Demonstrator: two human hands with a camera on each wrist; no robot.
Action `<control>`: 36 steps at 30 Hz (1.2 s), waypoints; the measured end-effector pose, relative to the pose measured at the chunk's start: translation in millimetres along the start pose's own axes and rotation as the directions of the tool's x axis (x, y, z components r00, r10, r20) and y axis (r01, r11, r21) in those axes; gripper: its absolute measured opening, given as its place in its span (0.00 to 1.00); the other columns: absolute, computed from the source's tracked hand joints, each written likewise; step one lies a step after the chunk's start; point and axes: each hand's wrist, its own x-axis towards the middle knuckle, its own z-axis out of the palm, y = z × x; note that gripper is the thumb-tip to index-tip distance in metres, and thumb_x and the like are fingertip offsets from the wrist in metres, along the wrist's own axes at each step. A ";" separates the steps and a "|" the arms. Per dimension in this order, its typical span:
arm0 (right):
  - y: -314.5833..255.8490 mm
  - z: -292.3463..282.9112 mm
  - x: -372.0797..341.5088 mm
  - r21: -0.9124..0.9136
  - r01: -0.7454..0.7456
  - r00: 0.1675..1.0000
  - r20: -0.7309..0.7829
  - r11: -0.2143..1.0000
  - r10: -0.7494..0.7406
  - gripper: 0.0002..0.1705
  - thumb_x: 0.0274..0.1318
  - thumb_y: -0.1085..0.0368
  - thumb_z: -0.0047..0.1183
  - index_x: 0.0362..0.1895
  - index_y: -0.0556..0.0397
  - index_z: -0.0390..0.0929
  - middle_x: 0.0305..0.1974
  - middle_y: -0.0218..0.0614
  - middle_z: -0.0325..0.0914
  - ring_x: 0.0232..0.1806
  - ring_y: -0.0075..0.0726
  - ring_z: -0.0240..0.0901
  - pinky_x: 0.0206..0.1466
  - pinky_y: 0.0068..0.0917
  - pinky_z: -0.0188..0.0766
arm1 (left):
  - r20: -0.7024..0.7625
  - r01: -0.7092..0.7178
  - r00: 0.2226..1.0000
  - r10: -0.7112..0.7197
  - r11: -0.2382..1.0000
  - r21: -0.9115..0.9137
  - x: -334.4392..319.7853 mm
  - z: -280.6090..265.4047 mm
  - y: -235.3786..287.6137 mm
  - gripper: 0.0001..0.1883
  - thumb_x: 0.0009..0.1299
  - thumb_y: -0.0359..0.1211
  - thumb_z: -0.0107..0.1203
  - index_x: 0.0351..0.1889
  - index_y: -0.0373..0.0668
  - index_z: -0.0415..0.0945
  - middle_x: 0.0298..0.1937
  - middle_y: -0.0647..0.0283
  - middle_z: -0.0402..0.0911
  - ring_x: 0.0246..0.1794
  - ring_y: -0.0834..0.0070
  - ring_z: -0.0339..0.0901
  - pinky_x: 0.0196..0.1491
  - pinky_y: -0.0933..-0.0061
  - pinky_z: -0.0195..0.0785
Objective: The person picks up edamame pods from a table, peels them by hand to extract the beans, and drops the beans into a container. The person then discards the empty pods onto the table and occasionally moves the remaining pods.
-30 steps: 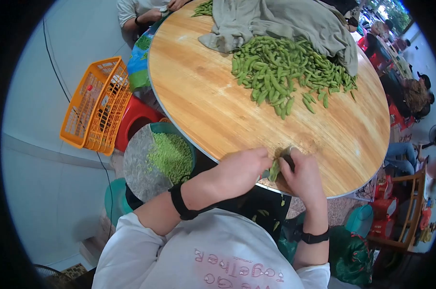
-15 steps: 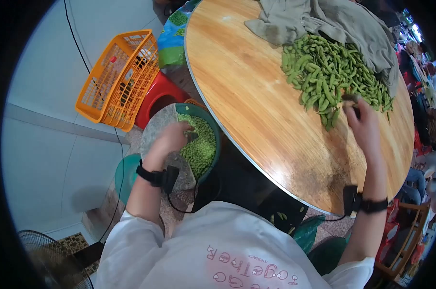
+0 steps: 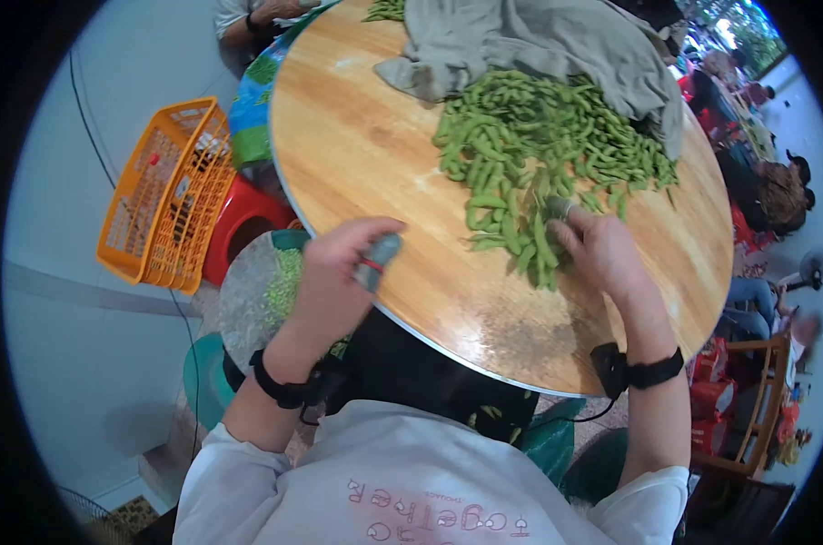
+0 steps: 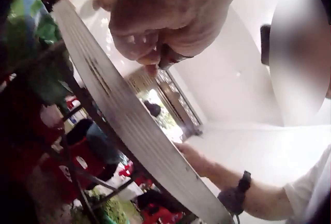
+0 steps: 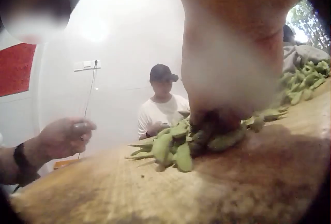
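Note:
My right hand (image 3: 602,250) is at the near edge of a heap of green edamame pods (image 3: 502,136) on the round wooden table. Its fingers curl down into several pods (image 5: 173,146) just above the tabletop in the right wrist view. A grey cover (image 3: 559,208) sits on one of its digits. My left hand (image 3: 339,277) hovers by the table's left rim with loosely bent fingers and no pod showing in it. On it is a grey cover with a red band (image 3: 375,263). Below that hand stands a tub of shelled beans (image 3: 284,277), partly hidden by the arm.
A grey cloth (image 3: 539,45) covers the heap's far side. The table's metal rim (image 4: 129,115) runs beneath my left hand. At left are an orange crate (image 3: 171,195) and a red stool (image 3: 239,227). A person in a cap (image 5: 163,84) sits across the table.
A pod was held between both hands at the rim; then the left hand went over the tub and the right to the heap. Now the left is back near the rim and pods lie closer to me.

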 end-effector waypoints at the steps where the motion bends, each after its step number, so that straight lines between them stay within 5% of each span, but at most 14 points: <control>1: 0.3 -5.1 -12.5 -0.022 -0.053 0.997 0.053 0.998 0.055 0.17 0.56 0.54 0.47 0.48 0.45 0.74 0.24 0.50 0.75 0.28 0.53 0.72 0.31 0.41 0.67 | 0.005 -0.012 1.000 0.012 1.000 -0.014 2.3 13.5 7.7 0.15 0.57 0.21 0.51 0.44 0.36 0.72 0.32 0.62 0.76 0.30 0.73 0.74 0.33 0.74 0.66; 4: 10.3 -14.4 -47.3 -0.020 -0.081 0.995 0.051 0.997 0.082 0.17 0.55 0.56 0.49 0.47 0.46 0.74 0.23 0.48 0.75 0.25 0.52 0.72 0.29 0.40 0.67 | 0.129 -0.153 0.982 0.134 0.977 0.147 8.7 48.9 25.1 0.15 0.56 0.24 0.56 0.42 0.37 0.73 0.36 0.57 0.75 0.34 0.63 0.74 0.36 0.70 0.68; 6: 12.7 -18.0 -69.3 0.393 -0.255 0.962 0.014 0.883 0.272 0.17 0.54 0.59 0.51 0.46 0.50 0.74 0.22 0.47 0.75 0.24 0.51 0.72 0.29 0.40 0.67 | 0.193 -0.234 0.961 0.200 0.957 0.173 8.2 68.8 28.4 0.14 0.55 0.27 0.58 0.41 0.37 0.73 0.39 0.53 0.73 0.38 0.55 0.71 0.39 0.66 0.68; 9: 11.5 -8.4 -104.7 0.302 -0.158 0.943 -0.236 0.940 0.234 0.15 0.52 0.62 0.53 0.44 0.54 0.74 0.21 0.47 0.75 0.23 0.50 0.73 0.27 0.40 0.68 | 0.316 -0.214 0.930 0.189 0.976 0.046 7.4 87.8 39.3 0.13 0.55 0.25 0.57 0.39 0.38 0.74 0.36 0.55 0.74 0.36 0.56 0.72 0.38 0.65 0.68; 12: -31.7 14.3 -114.1 0.187 -0.211 0.943 -0.218 0.959 0.250 0.11 0.50 0.62 0.54 0.37 0.54 0.74 0.20 0.46 0.74 0.23 0.50 0.73 0.27 0.40 0.68 | 0.384 -0.203 0.903 0.193 0.979 -0.014 5.7 99.3 45.9 0.13 0.55 0.23 0.55 0.40 0.40 0.75 0.33 0.57 0.74 0.33 0.62 0.74 0.37 0.70 0.68; 15: -37.1 40.3 -105.4 0.120 -0.226 0.915 -0.314 0.967 0.253 0.10 0.48 0.62 0.55 0.30 0.55 0.72 0.18 0.45 0.73 0.22 0.50 0.72 0.26 0.40 0.68 | 0.433 -0.002 0.900 0.044 0.995 -0.096 6.0 101.3 49.1 0.13 0.58 0.22 0.54 0.41 0.37 0.74 0.33 0.61 0.75 0.31 0.74 0.74 0.35 0.78 0.67; 17: -33.1 41.8 -105.7 0.199 -0.230 0.899 -0.332 0.953 0.286 0.10 0.47 0.62 0.55 0.28 0.54 0.71 0.18 0.44 0.73 0.22 0.50 0.72 0.25 0.40 0.68 | 0.405 0.245 0.911 -0.077 0.891 -0.382 0.7 104.8 45.0 0.12 0.60 0.21 0.52 0.43 0.36 0.74 0.34 0.67 0.76 0.31 0.85 0.71 0.34 0.84 0.65; 20: -34.3 35.0 -103.7 0.220 -0.213 0.904 -0.326 0.952 0.277 0.10 0.47 0.62 0.55 0.27 0.54 0.71 0.17 0.43 0.72 0.21 0.50 0.72 0.24 0.40 0.68 | 0.462 0.410 0.867 -0.187 0.794 -0.449 -1.6 104.5 49.6 0.11 0.62 0.21 0.50 0.44 0.35 0.74 0.36 0.69 0.76 0.33 0.87 0.70 0.34 0.85 0.65; 26: -31.2 41.5 -101.8 0.186 -0.177 0.920 -0.317 0.966 0.229 0.10 0.47 0.64 0.56 0.30 0.56 0.72 0.18 0.45 0.73 0.20 0.43 0.73 0.23 0.36 0.68 | 0.506 0.494 0.837 -0.209 0.685 -0.536 -2.5 112.0 59.8 0.12 0.63 0.23 0.50 0.46 0.36 0.73 0.36 0.69 0.74 0.29 0.87 0.69 0.32 0.86 0.64; 28: -22.6 42.7 -106.0 0.685 -0.016 0.854 -0.369 0.729 0.365 0.09 0.50 0.67 0.55 0.35 0.58 0.73 0.18 0.37 0.73 0.17 0.31 0.71 0.21 0.30 0.65 | 0.530 0.545 0.817 -0.227 0.602 -0.583 2.3 112.6 73.6 0.12 0.63 0.24 0.50 0.46 0.37 0.73 0.36 0.69 0.74 0.29 0.87 0.68 0.30 0.87 0.63; 29: -23.2 42.5 -108.8 0.929 -0.047 0.872 -0.142 0.368 0.469 0.08 0.53 0.69 0.53 0.37 0.59 0.74 0.19 0.26 0.70 0.17 0.18 0.63 0.19 0.21 0.59 | 0.555 0.592 0.795 -0.245 0.510 -0.623 2.7 113.2 79.8 0.12 0.63 0.25 0.50 0.46 0.37 0.73 0.36 0.70 0.73 0.28 0.87 0.68 0.29 0.87 0.62; 30: -27.8 34.2 -112.8 0.930 -0.051 0.873 -0.136 0.364 0.469 0.08 0.53 0.69 0.53 0.37 0.59 0.74 0.19 0.26 0.70 0.17 0.18 0.63 0.19 0.21 0.59 | 0.555 0.596 0.793 -0.251 0.509 -0.621 2.2 114.7 83.0 0.12 0.63 0.25 0.50 0.46 0.37 0.73 0.36 0.70 0.73 0.28 0.87 0.68 0.29 0.87 0.62; 32: -37.5 12.7 -120.1 0.972 -0.204 0.891 0.235 -0.121 0.390 0.06 0.54 0.68 0.52 0.36 0.58 0.74 0.20 0.20 0.67 0.17 0.13 0.58 0.18 0.15 0.54 | 0.612 0.635 0.760 -0.217 0.443 -0.632 3.2 117.5 87.0 0.13 0.63 0.26 0.51 0.46 0.36 0.73 0.35 0.70 0.73 0.28 0.87 0.67 0.28 0.87 0.60; 36: -41.0 16.0 -124.4 0.973 -0.222 0.901 0.227 -0.056 0.369 0.06 0.58 0.66 0.49 0.33 0.57 0.72 0.18 0.20 0.64 0.16 0.12 0.53 0.19 0.14 0.50 | 0.529 0.551 0.830 -0.177 0.410 -0.727 0.2 125.2 73.1 0.11 0.62 0.27 0.53 0.43 0.36 0.74 0.36 0.69 0.73 0.29 0.86 0.68 0.29 0.86 0.59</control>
